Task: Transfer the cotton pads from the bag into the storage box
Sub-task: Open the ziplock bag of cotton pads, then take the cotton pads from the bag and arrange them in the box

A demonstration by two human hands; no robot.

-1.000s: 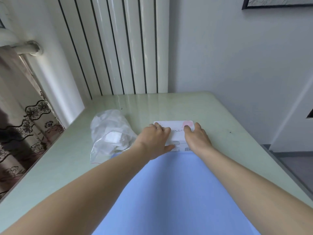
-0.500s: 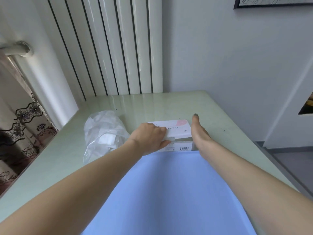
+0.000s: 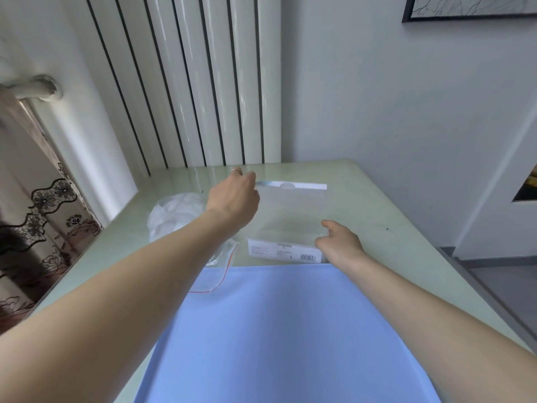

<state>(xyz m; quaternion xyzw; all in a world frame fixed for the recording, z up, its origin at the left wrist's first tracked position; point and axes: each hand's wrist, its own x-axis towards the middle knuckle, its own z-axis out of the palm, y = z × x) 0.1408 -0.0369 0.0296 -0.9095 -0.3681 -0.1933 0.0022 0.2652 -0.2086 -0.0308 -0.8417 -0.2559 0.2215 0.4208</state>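
A pale green table (image 3: 377, 199) stands against a ribbed white radiator (image 3: 189, 82). The left hand (image 3: 234, 196) pinches the raised clear lid (image 3: 290, 207) of the box (image 3: 283, 251); the right hand (image 3: 338, 242) grips the box's right corner. The bag (image 3: 174, 213) of pads lies just left of the box.

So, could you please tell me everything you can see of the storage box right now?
The storage box looks like clear plastic, with a white barcode label on its near wall. It sits on the pale green table, its transparent lid swung up and open. The left hand holds the lid's far left corner; the right hand touches the box's right side.
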